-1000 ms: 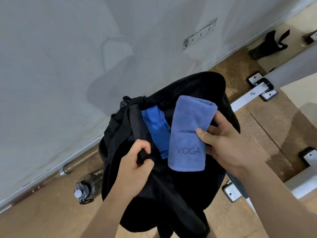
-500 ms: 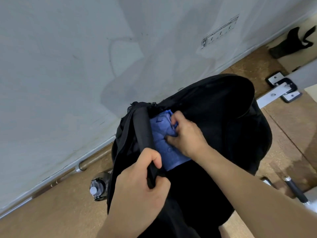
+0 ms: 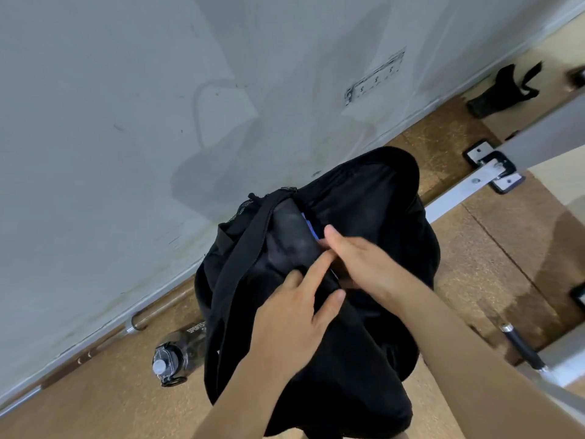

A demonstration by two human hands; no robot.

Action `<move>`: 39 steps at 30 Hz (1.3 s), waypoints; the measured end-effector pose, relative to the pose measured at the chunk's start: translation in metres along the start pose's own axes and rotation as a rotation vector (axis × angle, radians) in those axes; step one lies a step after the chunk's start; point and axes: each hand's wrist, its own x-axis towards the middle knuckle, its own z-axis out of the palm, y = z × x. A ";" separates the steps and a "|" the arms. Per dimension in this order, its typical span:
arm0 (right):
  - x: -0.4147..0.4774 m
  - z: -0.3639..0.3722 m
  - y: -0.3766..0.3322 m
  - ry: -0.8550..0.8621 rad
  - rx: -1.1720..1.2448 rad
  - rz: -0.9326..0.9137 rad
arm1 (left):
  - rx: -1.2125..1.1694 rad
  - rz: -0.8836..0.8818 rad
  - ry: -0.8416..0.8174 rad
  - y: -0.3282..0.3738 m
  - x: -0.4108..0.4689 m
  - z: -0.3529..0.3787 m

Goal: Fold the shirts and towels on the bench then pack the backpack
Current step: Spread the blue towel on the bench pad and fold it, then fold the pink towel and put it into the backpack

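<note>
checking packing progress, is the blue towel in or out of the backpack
In. Only a thin blue towel strip shows in the backpack opening, between the black flaps the left hand and right hand are on.

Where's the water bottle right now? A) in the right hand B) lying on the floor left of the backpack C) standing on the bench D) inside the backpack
B: the bottle lies on its side on the floor, partly tucked against the left edge of the black backpack, and neither hand touches it.
</note>
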 end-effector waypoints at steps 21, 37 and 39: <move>-0.267 0.011 -0.090 0.630 -0.439 -0.335 | -0.399 0.086 -0.009 0.096 -0.111 -0.123; -0.554 0.042 -0.091 1.360 -0.727 -0.566 | -0.178 0.837 0.278 0.256 -0.254 -0.247; -0.572 0.030 -0.088 1.381 -0.581 -0.631 | -0.201 0.889 0.278 0.287 -0.259 -0.249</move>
